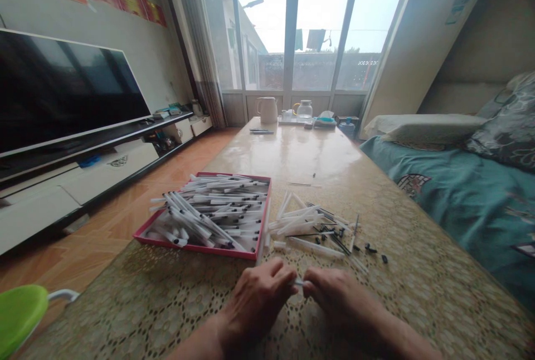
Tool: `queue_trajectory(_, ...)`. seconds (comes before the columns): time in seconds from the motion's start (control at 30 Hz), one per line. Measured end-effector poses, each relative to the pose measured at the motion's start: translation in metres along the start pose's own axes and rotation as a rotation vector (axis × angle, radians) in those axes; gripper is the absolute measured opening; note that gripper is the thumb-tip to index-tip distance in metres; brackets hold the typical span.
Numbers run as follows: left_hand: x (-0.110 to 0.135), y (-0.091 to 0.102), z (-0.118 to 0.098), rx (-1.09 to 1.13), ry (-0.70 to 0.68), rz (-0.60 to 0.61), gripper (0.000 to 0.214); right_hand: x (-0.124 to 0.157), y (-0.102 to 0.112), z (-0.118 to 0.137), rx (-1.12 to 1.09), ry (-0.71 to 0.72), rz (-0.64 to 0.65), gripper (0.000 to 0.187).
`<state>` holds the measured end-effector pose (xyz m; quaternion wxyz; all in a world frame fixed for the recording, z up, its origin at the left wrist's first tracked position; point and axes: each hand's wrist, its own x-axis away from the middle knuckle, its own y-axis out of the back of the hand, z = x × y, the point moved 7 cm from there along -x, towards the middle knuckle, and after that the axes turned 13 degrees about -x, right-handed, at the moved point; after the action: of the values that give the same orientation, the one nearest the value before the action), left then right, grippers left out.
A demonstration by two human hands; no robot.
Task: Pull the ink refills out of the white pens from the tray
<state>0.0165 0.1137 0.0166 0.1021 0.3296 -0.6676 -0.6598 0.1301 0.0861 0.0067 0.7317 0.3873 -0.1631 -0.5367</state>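
My left hand (pixel 262 293) and my right hand (pixel 336 293) meet over the near part of the table, both closed. A short stretch of a pale pen (pixel 298 282) shows between their fingertips, and the fingers hide the rest of it. Just beyond my hands lies a loose pile of white pen barrels (pixel 303 220), mixed with thin dark refills (pixel 341 244). Small black end pieces (pixel 370 248) are scattered at the pile's right side. To the left, a red-edged box (pixel 264 226) is heaped with white pens (pixel 200 218) that have black ends.
The long table (pixel 351 176) has a patterned cover. At its far end stand a pitcher (pixel 267 109), a glass jug (pixel 305 111) and a tissue pack (pixel 325 120). A green stool (pixel 20 315) is at the left, a bed (pixel 451 198) at the right.
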Motion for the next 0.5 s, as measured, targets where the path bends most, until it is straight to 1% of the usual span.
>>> queue_trajectory(0.1, 0.001, 0.003, -0.011, -0.121, -0.111, 0.029, 0.015, 0.004, 0.0, 0.002, -0.03, 0.003, 0.076, 0.033)
queue_trajectory(0.13, 0.001, 0.004, -0.013, -0.115, -0.118, 0.038, 0.017, 0.004, 0.0, 0.003, -0.012, 0.002, 0.087, 0.034)
queue_trajectory(0.2, 0.001, 0.003, -0.013, -0.047, -0.082, 0.072, 0.022, 0.005, 0.0, 0.005, 0.049, 0.007, 0.09, 0.035)
queue_trajectory(0.3, 0.001, 0.002, -0.008, 0.173, 0.002, 0.135, 0.032, 0.005, 0.003, 0.005, 0.148, 0.061, 0.085, 0.031)
queue_trajectory(0.37, 0.0, 0.0, 0.002, 0.397, 0.104, 0.185, 0.041, 0.005, 0.012, -0.001, 0.206, 0.087, 0.064, 0.027)
queue_trajectory(0.43, 0.002, -0.003, 0.017, 0.633, 0.273, 0.233, 0.045, 0.005, 0.031, -0.013, 0.248, 0.064, -0.015, 0.026)
queue_trajectory(0.47, 0.003, -0.004, 0.022, 0.71, 0.345, 0.247, 0.046, 0.005, 0.041, -0.021, 0.251, 0.021, -0.078, 0.026)
queue_trajectory(0.5, 0.003, -0.005, 0.026, 0.735, 0.385, 0.247, 0.047, 0.005, 0.051, -0.027, 0.237, -0.02, -0.146, 0.027)
